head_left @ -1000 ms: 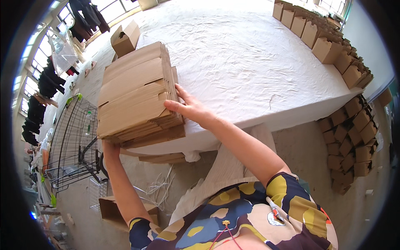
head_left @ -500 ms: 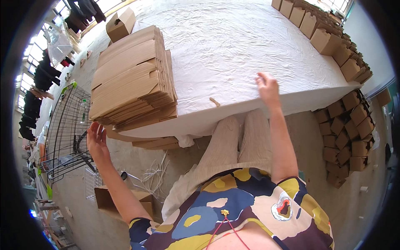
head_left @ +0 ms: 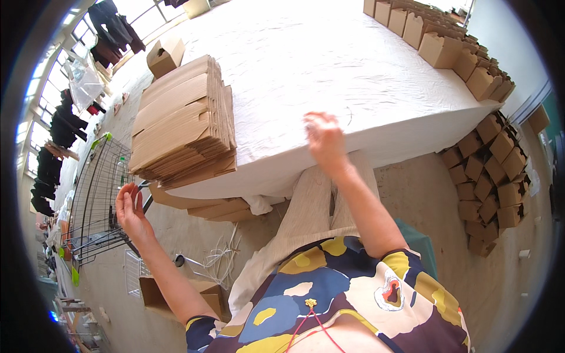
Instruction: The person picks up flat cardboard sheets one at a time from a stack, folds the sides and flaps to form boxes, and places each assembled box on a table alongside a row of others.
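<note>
A tall stack of flat brown cardboard box blanks lies at the left end of a white-covered table. My left hand is just below the stack's near left corner, apart from it, with its fingers spread and nothing in them. Over the table's near edge is my right hand. Its fingers are bent and smeared by motion, so I cannot tell whether they hold anything. A thin curved line, too faint to name, shows beside this hand on the cloth.
Folded cardboard boxes line the far right edge of the table, and more boxes are piled on the floor at right. A black wire cart stands at left. Below it lie an open carton and loose white straps.
My right hand has moved left and slightly nearer along the table edge. The small tan piece seen there on the cloth no longer shows. My left hand has dropped a little from the stack.
</note>
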`<state>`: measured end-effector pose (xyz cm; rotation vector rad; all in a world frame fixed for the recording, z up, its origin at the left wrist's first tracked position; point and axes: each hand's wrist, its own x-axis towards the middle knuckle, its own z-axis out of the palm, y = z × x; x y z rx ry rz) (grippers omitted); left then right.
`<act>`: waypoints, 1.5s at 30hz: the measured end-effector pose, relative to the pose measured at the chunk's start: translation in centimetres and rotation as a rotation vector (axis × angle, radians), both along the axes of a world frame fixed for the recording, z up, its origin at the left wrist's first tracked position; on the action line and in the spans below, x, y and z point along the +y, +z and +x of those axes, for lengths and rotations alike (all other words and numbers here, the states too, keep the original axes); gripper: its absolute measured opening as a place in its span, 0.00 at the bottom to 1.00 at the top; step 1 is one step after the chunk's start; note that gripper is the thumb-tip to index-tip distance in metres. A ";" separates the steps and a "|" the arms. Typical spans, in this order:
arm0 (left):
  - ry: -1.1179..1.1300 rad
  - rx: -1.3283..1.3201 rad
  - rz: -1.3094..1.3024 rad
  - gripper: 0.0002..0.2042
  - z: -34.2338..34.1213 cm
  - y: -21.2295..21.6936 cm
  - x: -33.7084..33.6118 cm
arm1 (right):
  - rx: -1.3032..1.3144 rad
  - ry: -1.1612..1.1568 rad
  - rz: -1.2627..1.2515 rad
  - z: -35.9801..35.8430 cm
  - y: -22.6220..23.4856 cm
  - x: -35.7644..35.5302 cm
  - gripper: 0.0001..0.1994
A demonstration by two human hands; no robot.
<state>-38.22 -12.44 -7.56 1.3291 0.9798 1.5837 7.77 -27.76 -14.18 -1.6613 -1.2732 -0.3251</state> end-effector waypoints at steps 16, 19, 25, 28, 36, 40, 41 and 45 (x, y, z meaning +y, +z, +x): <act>0.076 -0.002 0.064 0.08 2.7 1.6 -0.9 | 0.030 -0.184 -0.556 8.8 1.2 0.6 0.06; 0.138 0.111 0.144 0.08 2.8 2.6 -0.2 | 0.279 0.332 -0.521 -1.1 3.1 0.2 0.06; 0.239 0.508 0.244 0.13 3.4 5.0 6.3 | 0.296 0.873 -0.279 -7.3 3.2 0.3 0.07; 0.153 0.653 0.142 0.16 4.5 6.8 8.3 | 0.382 0.770 -0.177 -5.6 3.3 1.0 0.10; 0.108 0.827 0.015 0.16 5.4 7.0 14.4 | 0.458 0.663 -0.189 -3.3 2.0 0.4 0.09; 0.127 0.844 0.007 0.12 5.9 7.5 15.3 | 0.460 0.676 -0.181 -3.2 2.0 0.7 0.09; 0.142 0.882 0.031 0.11 6.0 7.8 15.4 | 0.434 0.661 -0.143 -3.5 2.4 1.0 0.10; 0.139 0.911 0.003 0.09 6.4 8.2 15.6 | 0.263 0.640 -0.069 -5.4 5.6 3.2 0.14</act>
